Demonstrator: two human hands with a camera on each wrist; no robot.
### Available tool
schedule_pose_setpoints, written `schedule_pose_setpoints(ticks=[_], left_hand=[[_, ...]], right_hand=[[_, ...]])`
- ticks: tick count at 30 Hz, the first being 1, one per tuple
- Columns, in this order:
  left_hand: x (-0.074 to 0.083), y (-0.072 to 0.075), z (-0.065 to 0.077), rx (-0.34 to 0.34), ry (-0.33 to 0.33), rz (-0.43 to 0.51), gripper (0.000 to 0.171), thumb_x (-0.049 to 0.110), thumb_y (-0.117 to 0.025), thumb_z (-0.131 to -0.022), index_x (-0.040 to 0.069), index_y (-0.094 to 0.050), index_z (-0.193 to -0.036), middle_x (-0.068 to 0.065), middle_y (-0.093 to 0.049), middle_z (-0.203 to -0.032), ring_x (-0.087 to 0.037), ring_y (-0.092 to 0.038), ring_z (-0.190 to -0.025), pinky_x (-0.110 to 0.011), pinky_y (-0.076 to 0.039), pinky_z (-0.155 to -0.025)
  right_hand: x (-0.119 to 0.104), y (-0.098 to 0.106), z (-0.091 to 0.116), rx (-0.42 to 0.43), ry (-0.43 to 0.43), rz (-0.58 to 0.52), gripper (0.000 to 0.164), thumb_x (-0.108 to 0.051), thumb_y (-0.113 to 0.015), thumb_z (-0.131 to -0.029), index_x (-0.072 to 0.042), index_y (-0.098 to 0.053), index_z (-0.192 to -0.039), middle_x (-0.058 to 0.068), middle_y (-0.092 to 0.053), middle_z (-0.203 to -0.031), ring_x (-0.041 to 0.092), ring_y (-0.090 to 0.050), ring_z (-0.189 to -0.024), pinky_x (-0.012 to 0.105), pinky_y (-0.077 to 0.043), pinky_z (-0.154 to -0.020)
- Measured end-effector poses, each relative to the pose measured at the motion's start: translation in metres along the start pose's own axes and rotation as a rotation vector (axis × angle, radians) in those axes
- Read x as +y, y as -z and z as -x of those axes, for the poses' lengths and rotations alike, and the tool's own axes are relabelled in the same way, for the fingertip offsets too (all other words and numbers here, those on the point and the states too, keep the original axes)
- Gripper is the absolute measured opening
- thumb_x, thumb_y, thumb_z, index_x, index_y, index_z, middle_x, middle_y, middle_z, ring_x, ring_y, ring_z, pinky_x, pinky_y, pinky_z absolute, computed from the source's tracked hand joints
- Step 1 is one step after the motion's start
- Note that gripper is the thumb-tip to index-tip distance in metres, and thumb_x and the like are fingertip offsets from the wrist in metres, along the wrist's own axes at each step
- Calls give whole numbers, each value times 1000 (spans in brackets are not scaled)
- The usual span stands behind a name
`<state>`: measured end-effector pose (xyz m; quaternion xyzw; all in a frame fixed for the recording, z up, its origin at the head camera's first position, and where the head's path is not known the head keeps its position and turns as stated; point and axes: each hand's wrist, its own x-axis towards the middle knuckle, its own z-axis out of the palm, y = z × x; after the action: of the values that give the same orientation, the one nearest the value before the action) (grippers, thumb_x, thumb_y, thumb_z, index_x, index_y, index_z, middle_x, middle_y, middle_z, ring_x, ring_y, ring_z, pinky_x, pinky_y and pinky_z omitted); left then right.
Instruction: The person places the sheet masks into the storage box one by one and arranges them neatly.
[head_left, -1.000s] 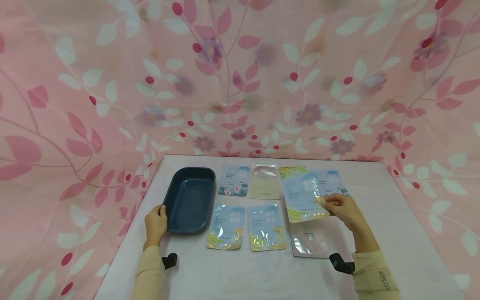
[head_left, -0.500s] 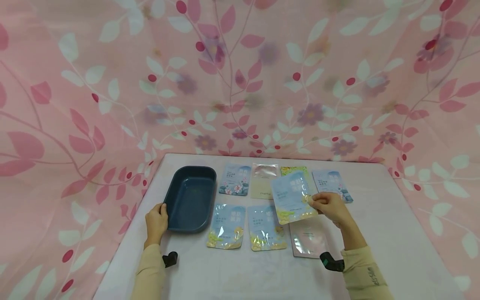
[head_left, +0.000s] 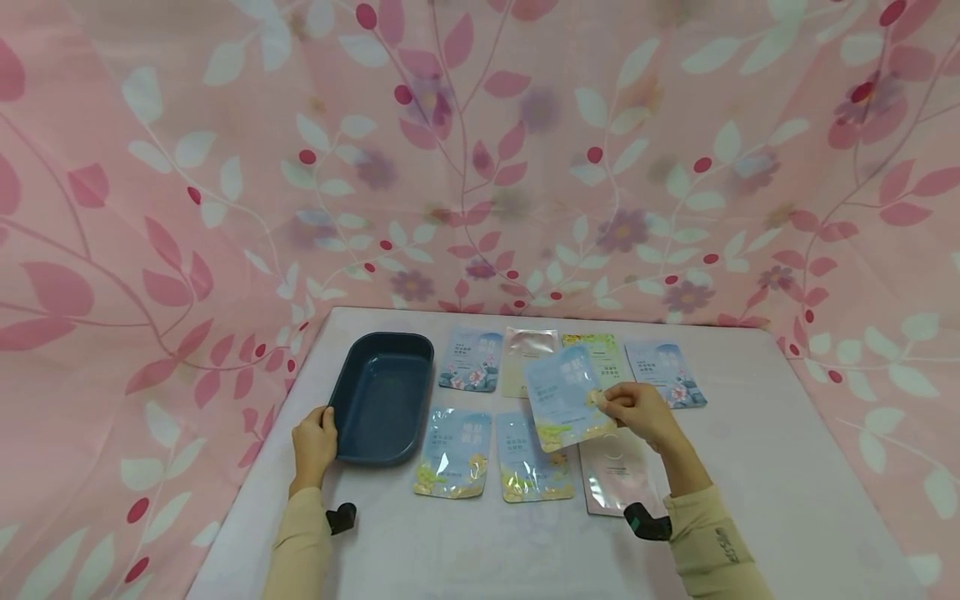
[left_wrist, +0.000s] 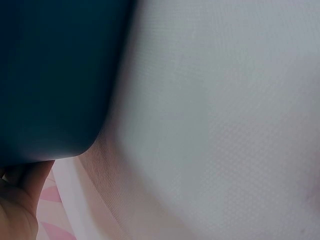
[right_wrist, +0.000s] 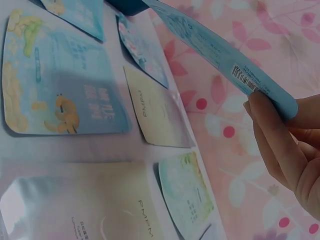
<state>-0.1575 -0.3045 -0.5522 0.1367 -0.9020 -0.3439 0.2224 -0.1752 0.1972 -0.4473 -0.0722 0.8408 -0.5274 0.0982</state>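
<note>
My right hand [head_left: 639, 411] pinches a light-blue face mask sachet [head_left: 567, 398] by its lower right edge, between thumb and fingers. The sachet hangs tilted above the table, partly covering another light-blue sachet [head_left: 534, 467] and a cream one [head_left: 517, 367]. In the right wrist view the held sachet [right_wrist: 220, 57] appears nearly edge-on, a barcode on its back. At the left, my left hand [head_left: 313, 446] grips the near left side of a deep dark-blue tray [head_left: 378, 454]. The left wrist view shows the tray's wall [left_wrist: 55, 90] close up; most of the fingers are hidden there.
More sachets lie flat on the white-covered table [head_left: 465, 550]: a blue floral one [head_left: 471, 360], a green one [head_left: 600, 354], another blue floral one [head_left: 666, 373], a light-blue one [head_left: 453, 452] and a pink one [head_left: 618, 475]. A pink leaf-patterned curtain [head_left: 480, 167] stands behind.
My right hand has moved left with the pinched sachet, uncovering the right-hand blue floral sachet and more of the green one. The left hand stays on the tray.
</note>
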Motion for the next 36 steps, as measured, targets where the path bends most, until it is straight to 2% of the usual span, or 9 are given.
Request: schedule_pose_setpoints(ticks=[11, 25, 32, 36], left_hand=[[-1, -1, 0, 8, -6, -1, 27, 6, -48, -95, -16, -62, -103, -35, -62, -99, -53, -58, -94, -59, -43, -85], [0, 0, 0, 13, -4, 6, 27, 7, -48, -96, -16, -61, -103, -35, -62, -99, -52, -58, -95, -58, -44, -84], [1, 0, 0, 4, 8, 2, 27, 8, -47, -96, -14, -62, -103, -34, -63, -98, -51, -59, -94, -57, -44, -84], [2, 0, -1, -5, 16, 3, 28, 8, -47, -96, -14, -62, -103, -34, -63, -99, -51, -58, -95, -57, -44, -85]], right_hand=[[-7, -8, -8, -14, 15, -22, 21, -2, -59, -90, 17, -58, -100, 15, -66, -78, 12, -56, -62, 26, -51, -57], [-15, -20, -18, -26, 27, -3, 21, -4, -60, -90, 14, -60, -99, 13, -67, -78, 15, -57, -63, 36, -53, -61], [-19, -29, -24, -9, 38, 21, 19, -4, -60, -90, 13, -61, -98, 11, -66, -75, 14, -55, -61, 29, -48, -55], [-22, -34, -28, -7, 38, 24, 17, -3, -60, -89, 12, -61, -97, 10, -66, -74, 14, -56, -61, 29, -50, -58]])
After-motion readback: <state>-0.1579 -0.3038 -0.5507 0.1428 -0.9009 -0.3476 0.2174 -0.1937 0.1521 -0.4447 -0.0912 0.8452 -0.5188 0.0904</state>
